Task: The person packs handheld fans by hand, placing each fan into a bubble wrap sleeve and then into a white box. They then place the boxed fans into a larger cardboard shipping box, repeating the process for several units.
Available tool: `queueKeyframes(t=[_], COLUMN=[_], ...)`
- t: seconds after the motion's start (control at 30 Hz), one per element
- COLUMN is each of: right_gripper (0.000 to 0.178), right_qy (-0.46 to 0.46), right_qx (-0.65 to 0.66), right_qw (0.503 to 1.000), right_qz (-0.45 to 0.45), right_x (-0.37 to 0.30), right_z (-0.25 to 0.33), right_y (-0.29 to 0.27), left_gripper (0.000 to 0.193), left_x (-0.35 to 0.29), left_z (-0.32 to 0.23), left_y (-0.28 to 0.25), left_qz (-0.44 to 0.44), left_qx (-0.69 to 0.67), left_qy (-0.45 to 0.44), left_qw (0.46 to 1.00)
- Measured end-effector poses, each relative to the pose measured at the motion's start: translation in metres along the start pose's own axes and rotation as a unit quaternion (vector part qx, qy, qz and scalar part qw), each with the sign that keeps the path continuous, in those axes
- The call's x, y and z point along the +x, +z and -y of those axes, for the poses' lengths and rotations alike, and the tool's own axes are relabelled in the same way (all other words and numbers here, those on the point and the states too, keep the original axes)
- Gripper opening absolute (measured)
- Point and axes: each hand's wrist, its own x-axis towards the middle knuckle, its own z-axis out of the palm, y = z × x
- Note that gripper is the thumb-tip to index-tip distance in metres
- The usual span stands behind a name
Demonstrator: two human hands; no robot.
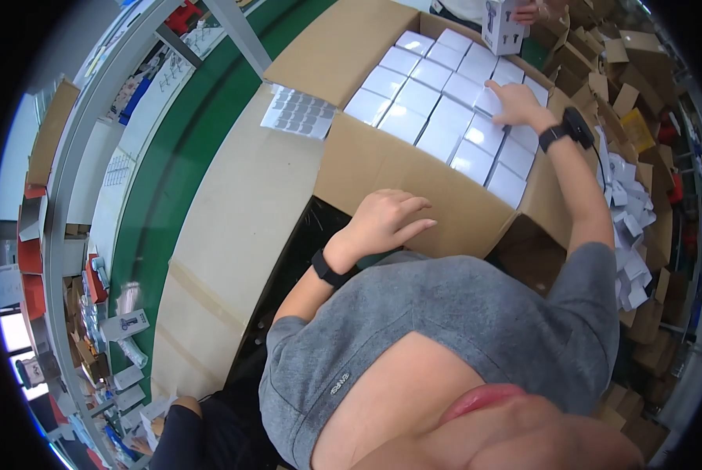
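A large open cardboard carton (398, 164) stands in front of me, packed with rows of small white boxes (416, 97). My right hand (517, 104) reaches over the carton's right side. Its thumb and forefinger are spread on or just above the white boxes; contact is hard to judge. My left hand (386, 219) hangs by the carton's near flap, fingers loosely bent and thumb apart, with nothing in it. Both wrists wear black bands. Across the carton, another person's hand (526, 14) holds a white printed box (498, 28).
A pale tabletop (249, 180) extends left of the carton, with a sheet of round grey stickers (298, 112) by the flap. Piled cardboard (648, 55) and white paper pieces (629, 219) lie right. A metal frame post (61, 180) rises left. Another person's dark sleeve (180, 435) shows lower left.
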Motion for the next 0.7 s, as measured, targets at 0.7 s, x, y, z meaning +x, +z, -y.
queueKeyframes(t=[0.7], right_gripper=[0.052], right_qy=[-0.402], right_qx=[0.279], right_qw=[0.872], right_qz=[0.009], right_x=[-0.097], right_z=[0.206], right_y=[-0.103], left_gripper=[0.077], left_x=[-0.043], left_z=[-0.013], left_y=[-0.066], left_qz=[-0.003], left_qx=[-0.174], left_qy=[-0.081], left_qw=[0.981])
